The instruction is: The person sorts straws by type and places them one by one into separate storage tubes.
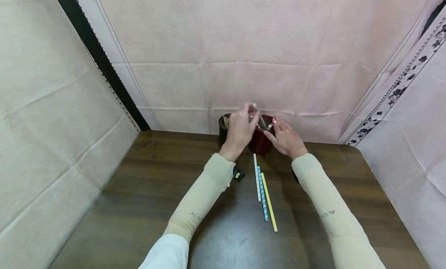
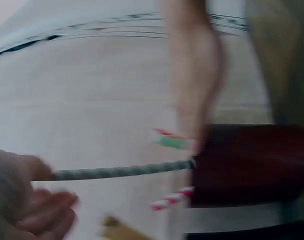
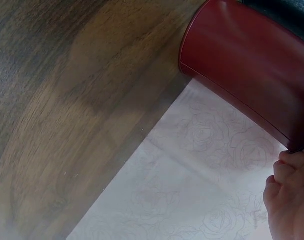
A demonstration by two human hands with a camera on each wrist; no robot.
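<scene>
My left hand (image 1: 240,127) pinches the upper end of a grey-green striped straw (image 2: 112,172) between thumb and fingers. The straw's far end meets the mouth of a dark red leather-look cup (image 1: 260,143). With thumb and fingers at its rim, my right hand (image 1: 286,138) holds the cup from the right. A red-and-white striped straw (image 2: 172,200) and a green-ended straw (image 2: 171,142) stick out of the same cup. In the right wrist view, the fingers (image 3: 284,172) bend at the rim of the upright cup.
A black cup (image 1: 222,132) with tan pieces inside stands just left of the red one. On the wooden table (image 1: 146,207) lie a white straw (image 1: 257,180), a blue dotted straw (image 1: 263,195) and a yellow straw (image 1: 269,203). A pale cloth (image 1: 223,79) hangs behind.
</scene>
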